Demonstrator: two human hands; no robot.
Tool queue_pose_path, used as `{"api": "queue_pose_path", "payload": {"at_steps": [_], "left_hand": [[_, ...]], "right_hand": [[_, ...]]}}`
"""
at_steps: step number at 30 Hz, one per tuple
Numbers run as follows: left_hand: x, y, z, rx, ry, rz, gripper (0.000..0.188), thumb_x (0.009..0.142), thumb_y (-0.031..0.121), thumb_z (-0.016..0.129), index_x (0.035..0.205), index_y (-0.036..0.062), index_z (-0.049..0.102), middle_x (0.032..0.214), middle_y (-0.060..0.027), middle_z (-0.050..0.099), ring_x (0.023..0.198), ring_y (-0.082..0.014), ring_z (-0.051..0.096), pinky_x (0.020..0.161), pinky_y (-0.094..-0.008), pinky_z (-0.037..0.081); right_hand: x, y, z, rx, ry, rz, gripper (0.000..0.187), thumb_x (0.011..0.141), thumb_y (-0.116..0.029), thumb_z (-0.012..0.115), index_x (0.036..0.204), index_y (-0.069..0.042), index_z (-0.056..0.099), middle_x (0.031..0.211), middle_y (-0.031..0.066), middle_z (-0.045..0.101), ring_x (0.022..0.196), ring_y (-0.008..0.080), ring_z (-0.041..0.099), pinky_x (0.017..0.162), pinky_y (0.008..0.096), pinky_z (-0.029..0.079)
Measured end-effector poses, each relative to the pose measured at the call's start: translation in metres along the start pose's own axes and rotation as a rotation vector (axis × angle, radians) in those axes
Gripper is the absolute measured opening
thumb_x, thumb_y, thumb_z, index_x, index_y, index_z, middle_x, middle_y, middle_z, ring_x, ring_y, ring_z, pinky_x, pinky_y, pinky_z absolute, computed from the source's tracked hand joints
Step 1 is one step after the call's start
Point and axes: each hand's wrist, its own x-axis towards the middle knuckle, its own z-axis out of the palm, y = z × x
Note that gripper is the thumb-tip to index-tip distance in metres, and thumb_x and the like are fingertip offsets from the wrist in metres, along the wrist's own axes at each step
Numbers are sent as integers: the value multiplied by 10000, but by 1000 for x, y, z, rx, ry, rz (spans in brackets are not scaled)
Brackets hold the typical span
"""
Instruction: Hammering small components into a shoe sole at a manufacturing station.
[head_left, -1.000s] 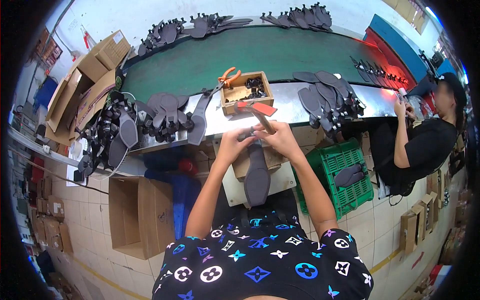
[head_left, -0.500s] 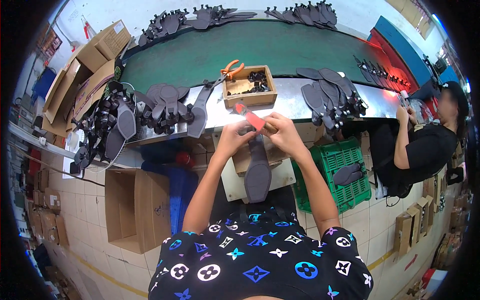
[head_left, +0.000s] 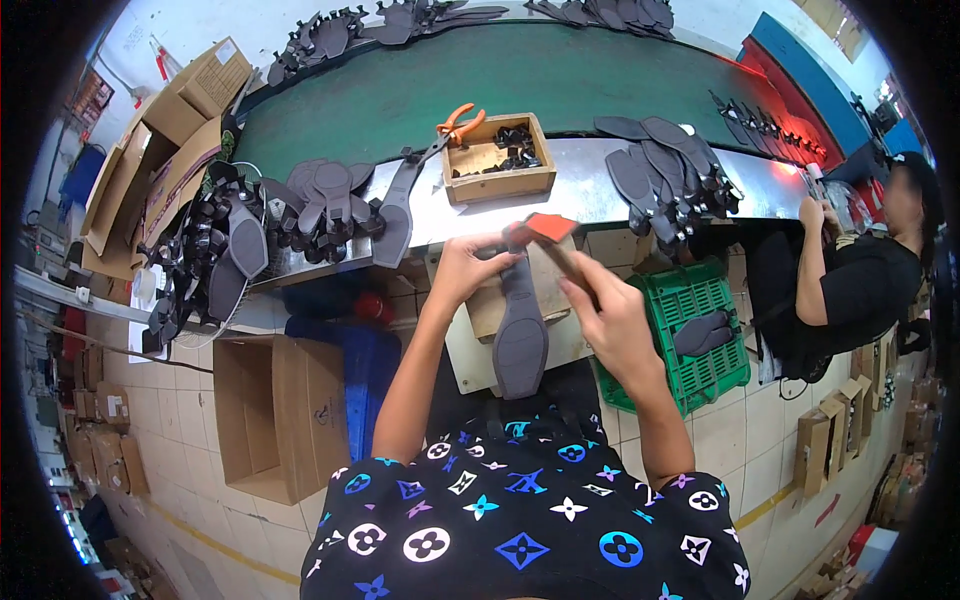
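Far left, a heap of dark soles (head_left: 247,240) was stacked. Next, on the silver tabletop (head_left: 435,215), a cluster of soles (head_left: 333,178) was piled, with a loose sole (head_left: 397,215) laid just beside it. Orange-handled pliers (head_left: 461,125) were rested against the left side of a wooden box (head_left: 503,187), in which small black parts (head_left: 517,148) were contained. The left hand (head_left: 466,270), thumb and fingers narrowed, was closed about the far end of a dark grey sole (head_left: 521,350); the grip was partly hidden by the hammer (head_left: 552,227). That sole was laid lengthwise over a wooden block (head_left: 487,312), between the hands, its broad end directed toward the wearer. The red-headed hammer was held by its handle in the right hand (head_left: 620,325), which was kept apart from the sole; whether the sole was touched by the hammer's head could not be told. Farther right, a pile of soles (head_left: 655,165) was set on the tabletop; below, a green crate (head_left: 690,385) was placed.
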Motion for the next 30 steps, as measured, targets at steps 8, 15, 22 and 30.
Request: {"api": "queue_pose_path", "payload": {"at_steps": [8, 15, 22, 30], "left_hand": [[-11, -13, 1, 615, -65, 94, 1090, 789, 459, 767, 1528, -10, 117, 1278, -34, 664, 1292, -232, 516, 1146, -565, 149], [-11, -13, -5, 604, -46, 72, 1006, 799, 449, 748, 1550, 96, 180, 1303, 67, 641, 1359, -208, 448, 1140, -646, 18], [-21, -5, 1, 647, -88, 173, 372, 850, 368, 703, 1198, 237, 694, 1252, 42, 671, 1331, -270, 495, 1140, -646, 140], [-86, 80, 10, -178, -246, 66, 192, 897, 150, 687, 867, -39, 678, 721, -75, 596, 631, -126, 546, 580, -265, 410]], "right_hand": [[-21, -2, 5, -149, 0, -44, 217, 901, -27, 640, 1102, 3, 565, 927, 222, 651, 781, 407, 663, 638, 418, 546], [-15, -39, -38, 22, 162, -161, 132, 963, -67, 591, 1058, 25, 596, 788, 110, 615, 637, 209, 571, 618, 348, 495], [-21, -2, 8, -99, 172, -116, 300, 895, -2, 630, 1185, 29, 561, 837, 234, 654, 728, 421, 667, 604, 450, 530], [3, 34, 5, -394, 97, -169, 377, 858, -106, 691, 1205, -2, 588, 911, 143, 664, 752, 289, 685, 617, 390, 539]]}}
